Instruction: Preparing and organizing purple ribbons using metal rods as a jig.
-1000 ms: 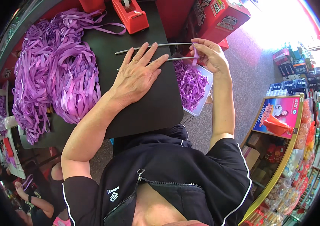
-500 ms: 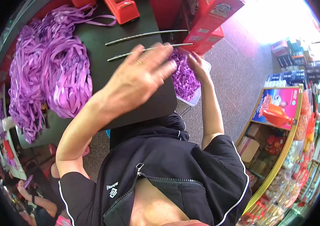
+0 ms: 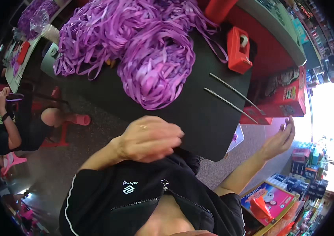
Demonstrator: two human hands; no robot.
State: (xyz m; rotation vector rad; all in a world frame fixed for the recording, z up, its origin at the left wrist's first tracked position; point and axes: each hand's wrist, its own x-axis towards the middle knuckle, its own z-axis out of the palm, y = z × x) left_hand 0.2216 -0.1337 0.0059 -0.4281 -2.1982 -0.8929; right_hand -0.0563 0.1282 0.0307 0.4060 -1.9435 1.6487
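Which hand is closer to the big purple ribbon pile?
Left. The left hand is just on the near side of the purple ribbon pile; the right hand is farther off, out to the right beyond the black table.

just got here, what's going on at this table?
A person is at a black table with both hands off the materials. The left hand, blurred, is over the near edge; the right hand is out past the right side. Nothing shows in either. Two spiral metal rods lie side by side, ends jutting past the table's right edge. A purple ribbon heap and red tape dispenser sit beyond them. Another person is seated at left.
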